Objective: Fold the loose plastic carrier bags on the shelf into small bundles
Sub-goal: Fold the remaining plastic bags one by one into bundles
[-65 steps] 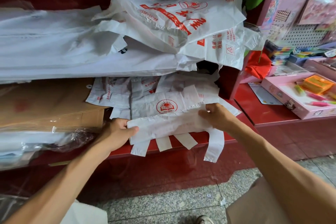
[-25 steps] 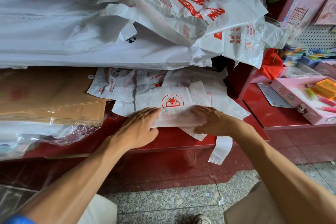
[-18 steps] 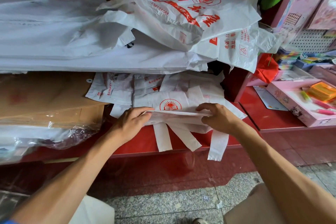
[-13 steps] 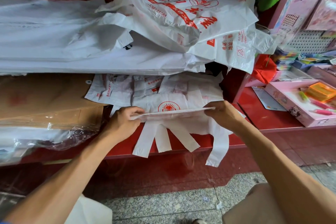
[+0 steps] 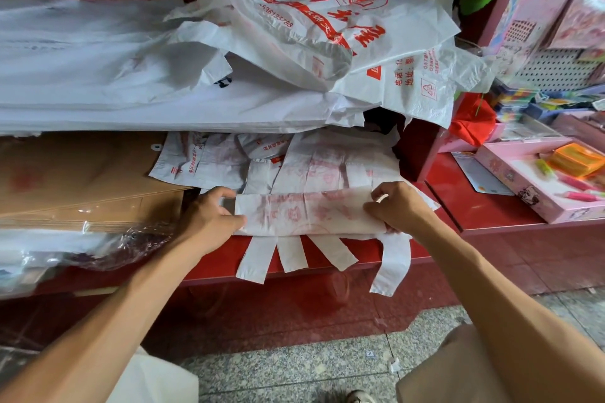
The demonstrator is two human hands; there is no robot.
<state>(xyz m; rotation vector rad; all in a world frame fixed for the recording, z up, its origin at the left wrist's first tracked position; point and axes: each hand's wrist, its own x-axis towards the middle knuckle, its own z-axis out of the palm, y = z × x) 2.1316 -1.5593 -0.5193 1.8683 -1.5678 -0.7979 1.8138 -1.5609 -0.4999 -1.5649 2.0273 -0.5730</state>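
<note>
Since a moment ago I've laid the folded bag back on the shelf; left hand and right hand pinch its ends, another fold done.

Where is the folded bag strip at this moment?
In the head view the folded bag strip lies centre frame on the red shelf, held between the left hand and right hand, handles hanging over the edge.

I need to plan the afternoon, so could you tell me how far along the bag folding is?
Early. Both the left hand and the right hand grip one half-folded bag strip, its handles hanging loose. No finished bundles show. The loose bag pile above remains unfolded.
</note>
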